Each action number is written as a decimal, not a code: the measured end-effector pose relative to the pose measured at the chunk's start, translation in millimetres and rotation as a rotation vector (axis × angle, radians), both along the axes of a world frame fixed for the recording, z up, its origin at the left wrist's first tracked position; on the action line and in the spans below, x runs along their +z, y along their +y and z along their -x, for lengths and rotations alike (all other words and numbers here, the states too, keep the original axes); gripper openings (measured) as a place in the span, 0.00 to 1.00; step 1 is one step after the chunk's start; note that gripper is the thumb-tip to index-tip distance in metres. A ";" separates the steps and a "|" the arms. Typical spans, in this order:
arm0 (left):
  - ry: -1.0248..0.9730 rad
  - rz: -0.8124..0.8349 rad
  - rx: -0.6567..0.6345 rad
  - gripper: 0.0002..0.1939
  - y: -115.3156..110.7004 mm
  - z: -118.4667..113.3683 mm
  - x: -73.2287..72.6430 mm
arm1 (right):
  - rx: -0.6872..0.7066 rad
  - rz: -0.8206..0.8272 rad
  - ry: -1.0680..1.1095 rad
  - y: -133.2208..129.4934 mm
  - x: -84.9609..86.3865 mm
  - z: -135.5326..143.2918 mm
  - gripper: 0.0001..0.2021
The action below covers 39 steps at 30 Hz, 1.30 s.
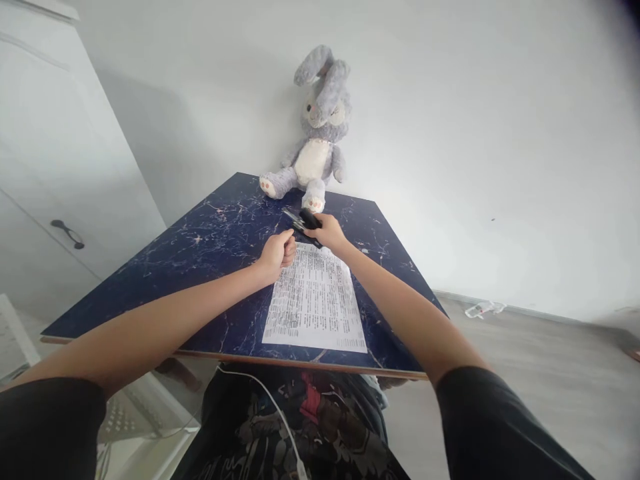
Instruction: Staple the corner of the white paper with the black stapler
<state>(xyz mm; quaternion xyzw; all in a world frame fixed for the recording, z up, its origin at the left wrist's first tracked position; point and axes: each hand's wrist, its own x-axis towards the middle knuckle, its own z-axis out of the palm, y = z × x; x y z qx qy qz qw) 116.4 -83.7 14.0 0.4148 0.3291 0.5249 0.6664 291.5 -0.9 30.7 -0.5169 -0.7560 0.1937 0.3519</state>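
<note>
On white-veined blue tabletop (200, 253), right hand (329, 232) gripping black stapler (311, 219), left hand (277, 255) curled fist-like, rectangular printed sheet (316, 303).

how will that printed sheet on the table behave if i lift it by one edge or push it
The sheet looks like thin paper, so it would probably bend and droop when lifted. Being so thin, it is likely very light. It lies flat on the table, whose top looks smooth, so a sideways push might slide it easily.
</note>
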 end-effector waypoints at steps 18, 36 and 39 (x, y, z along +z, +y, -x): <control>0.133 0.032 0.170 0.20 1.4 -2.5 -6.4 | 0.280 0.025 -0.176 53.6 2.7 106.2 0.16; -0.182 0.282 0.032 0.22 2.7 0.6 11.4 | -0.097 0.121 -0.596 -2.3 44.4 -110.9 0.10; -0.259 0.367 0.015 0.25 6.3 2.0 12.5 | -0.023 0.183 -0.636 -13.2 25.6 -170.8 0.16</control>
